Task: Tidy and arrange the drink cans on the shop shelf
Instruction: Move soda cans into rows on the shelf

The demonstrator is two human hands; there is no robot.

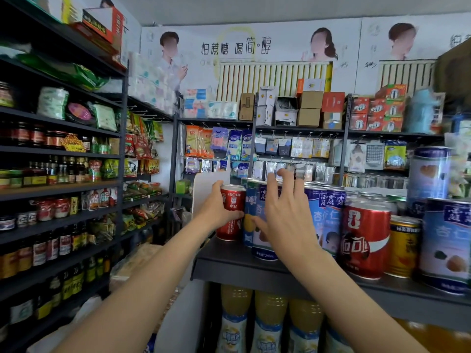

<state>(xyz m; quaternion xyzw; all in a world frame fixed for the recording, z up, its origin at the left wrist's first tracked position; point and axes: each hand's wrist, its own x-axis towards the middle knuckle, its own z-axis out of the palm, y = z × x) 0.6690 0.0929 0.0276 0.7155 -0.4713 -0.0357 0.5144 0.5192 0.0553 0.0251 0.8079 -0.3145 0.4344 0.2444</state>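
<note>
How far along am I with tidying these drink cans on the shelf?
Partly done. The blue-and-white cans already stand upright in rows. In hand: your left hand grips the small red can at the shelf's left end, while your right hand is spread open against the blue cans. Left: the big red can and yellow can sit mixed among the blue ones.

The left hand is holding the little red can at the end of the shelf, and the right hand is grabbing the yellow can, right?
Not quite. The head view shows the right hand spread open at the tall blue cans, not the yellow can. The left hand does grip the little red can.
</note>
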